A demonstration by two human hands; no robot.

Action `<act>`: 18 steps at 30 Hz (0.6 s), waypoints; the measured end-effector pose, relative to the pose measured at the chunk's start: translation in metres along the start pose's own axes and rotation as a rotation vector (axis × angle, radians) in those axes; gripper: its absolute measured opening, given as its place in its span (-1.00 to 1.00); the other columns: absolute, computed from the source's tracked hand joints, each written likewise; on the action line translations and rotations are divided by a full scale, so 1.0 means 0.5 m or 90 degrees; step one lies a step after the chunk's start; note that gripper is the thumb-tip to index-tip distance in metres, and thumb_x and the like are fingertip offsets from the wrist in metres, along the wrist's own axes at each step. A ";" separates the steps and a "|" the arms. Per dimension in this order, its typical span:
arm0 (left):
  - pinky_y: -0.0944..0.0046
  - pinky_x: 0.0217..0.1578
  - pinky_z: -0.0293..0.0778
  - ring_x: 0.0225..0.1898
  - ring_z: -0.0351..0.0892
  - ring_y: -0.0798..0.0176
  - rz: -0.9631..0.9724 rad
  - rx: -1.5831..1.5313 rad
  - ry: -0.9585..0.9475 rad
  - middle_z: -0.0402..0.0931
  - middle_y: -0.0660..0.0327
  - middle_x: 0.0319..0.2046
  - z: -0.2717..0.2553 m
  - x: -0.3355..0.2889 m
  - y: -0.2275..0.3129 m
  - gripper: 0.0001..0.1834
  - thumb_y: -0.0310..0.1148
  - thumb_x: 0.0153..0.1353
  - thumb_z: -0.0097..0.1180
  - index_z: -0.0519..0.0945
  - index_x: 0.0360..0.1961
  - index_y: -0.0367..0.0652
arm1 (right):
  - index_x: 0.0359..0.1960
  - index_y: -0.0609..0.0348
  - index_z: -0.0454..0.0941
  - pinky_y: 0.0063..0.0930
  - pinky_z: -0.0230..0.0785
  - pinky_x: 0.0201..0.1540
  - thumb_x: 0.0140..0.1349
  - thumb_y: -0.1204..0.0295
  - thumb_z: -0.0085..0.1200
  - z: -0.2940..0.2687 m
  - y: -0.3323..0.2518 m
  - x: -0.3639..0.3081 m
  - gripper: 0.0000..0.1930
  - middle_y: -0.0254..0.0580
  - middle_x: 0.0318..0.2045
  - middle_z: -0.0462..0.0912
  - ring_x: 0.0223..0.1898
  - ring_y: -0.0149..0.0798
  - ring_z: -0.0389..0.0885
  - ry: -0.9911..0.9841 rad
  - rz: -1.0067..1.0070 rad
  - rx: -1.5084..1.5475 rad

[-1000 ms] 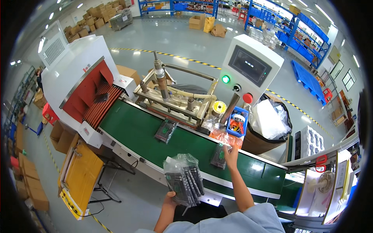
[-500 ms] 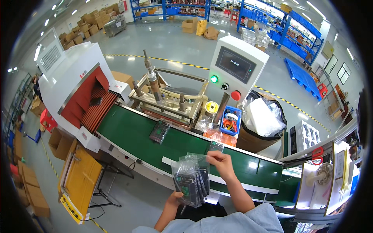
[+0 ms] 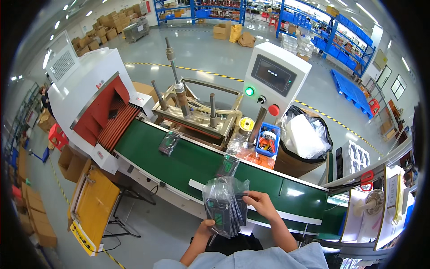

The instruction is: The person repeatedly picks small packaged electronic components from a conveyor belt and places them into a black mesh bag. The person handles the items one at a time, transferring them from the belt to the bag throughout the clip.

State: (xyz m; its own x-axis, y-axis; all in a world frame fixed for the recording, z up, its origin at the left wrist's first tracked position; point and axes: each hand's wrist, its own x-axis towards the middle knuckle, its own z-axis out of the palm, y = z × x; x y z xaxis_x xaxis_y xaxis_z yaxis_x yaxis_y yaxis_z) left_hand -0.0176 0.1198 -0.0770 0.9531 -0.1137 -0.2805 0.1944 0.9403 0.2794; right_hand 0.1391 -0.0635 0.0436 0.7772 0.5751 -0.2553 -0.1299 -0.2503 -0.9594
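My left hand (image 3: pixel 206 227) is closed round the lower left edge of a stack of flat black items in clear plastic bags (image 3: pixel 219 210), with green marks on them. The stack is held fanned and upright at the near edge of the green conveyor belt (image 3: pixel 197 161). My right hand (image 3: pixel 260 204) pinches the upper right edge of one bagged black item (image 3: pixel 242 210) on the stack's right side. Just beyond the stack, one bagged item (image 3: pixel 228 166) lies on the belt. Another bagged item (image 3: pixel 169 142) lies farther left on it.
At the belt's left end stands a white machine (image 3: pixel 85 85) with a red curtain and rollers. Behind the belt are a metal press frame (image 3: pixel 197 116), a control panel (image 3: pixel 277 74), a blue tool bin (image 3: pixel 268 140) and a large bag-lined bin (image 3: pixel 298 166). A small fan (image 3: pixel 372 201) stands right.
Both bagged items on the belt have moved left. My right hand has dropped from the stack's top to a bagged item at its right side. The press's rods stand taller above its frame.
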 end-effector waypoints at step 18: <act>0.07 -0.14 0.48 -0.15 0.50 0.04 0.324 -0.049 0.076 0.49 0.09 -0.16 0.068 0.076 0.115 -0.33 -0.08 -0.21 0.10 0.40 -0.02 -0.21 | -0.35 0.22 0.58 -0.64 0.25 -0.34 0.15 0.30 0.05 -0.228 0.184 0.053 -0.77 -0.43 -0.47 0.53 -0.44 -0.54 0.41 0.379 0.063 0.160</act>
State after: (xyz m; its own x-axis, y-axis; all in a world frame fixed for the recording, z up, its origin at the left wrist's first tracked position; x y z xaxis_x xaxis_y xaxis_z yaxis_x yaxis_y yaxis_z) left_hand 0.0376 0.1584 -0.0404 0.8883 0.3970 -0.2311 -0.3086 0.8884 0.3399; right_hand 0.2181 -0.1602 -0.0378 0.9527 0.0114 -0.3037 -0.3028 -0.0492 -0.9518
